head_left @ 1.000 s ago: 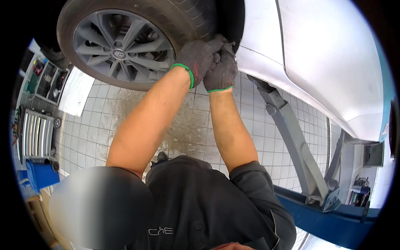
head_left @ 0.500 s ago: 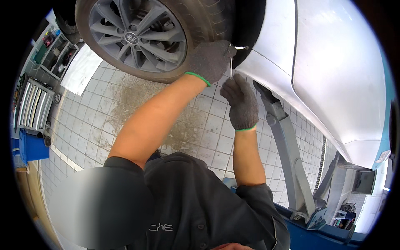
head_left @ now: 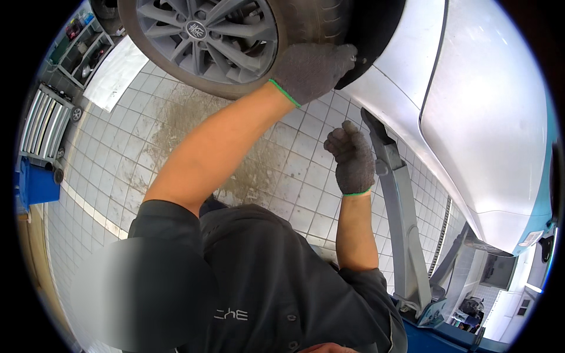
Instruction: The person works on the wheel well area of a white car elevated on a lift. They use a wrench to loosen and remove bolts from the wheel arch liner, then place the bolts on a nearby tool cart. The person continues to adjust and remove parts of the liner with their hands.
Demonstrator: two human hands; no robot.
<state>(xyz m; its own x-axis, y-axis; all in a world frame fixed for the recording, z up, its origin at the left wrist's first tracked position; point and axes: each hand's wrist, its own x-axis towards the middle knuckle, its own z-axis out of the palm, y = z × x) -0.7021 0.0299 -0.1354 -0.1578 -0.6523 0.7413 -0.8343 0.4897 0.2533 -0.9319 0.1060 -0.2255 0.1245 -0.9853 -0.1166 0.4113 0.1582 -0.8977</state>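
My left hand [head_left: 315,72], in a dark grey knit glove with a green cuff, is up at the rear of the tire [head_left: 318,26], beside the dark wheel-arch liner [head_left: 371,35]. Its fingers are closed, and a small bit of shiny metal shows at the fingertips; the rest of what they hold is hidden. Just past them, a small round fastener [head_left: 363,60] sits on the liner. Lower and to the right, my right hand [head_left: 354,159], gloved the same way, hangs apart from the car. Its fingers are loosely curled with the thumb raised, and nothing shows in them.
A grey alloy wheel [head_left: 206,35] and the white car body [head_left: 482,117] fill the top. Beneath the sill, a grey lift arm [head_left: 403,217] runs close to my right hand. At the left stand a drawer cabinet [head_left: 44,126], a blue bin [head_left: 41,183] and a shelf [head_left: 76,53].
My right hand has drawn back and down from the thin metal shaft below my left hand. That shaft no longer shows. The whole view has shifted slightly.
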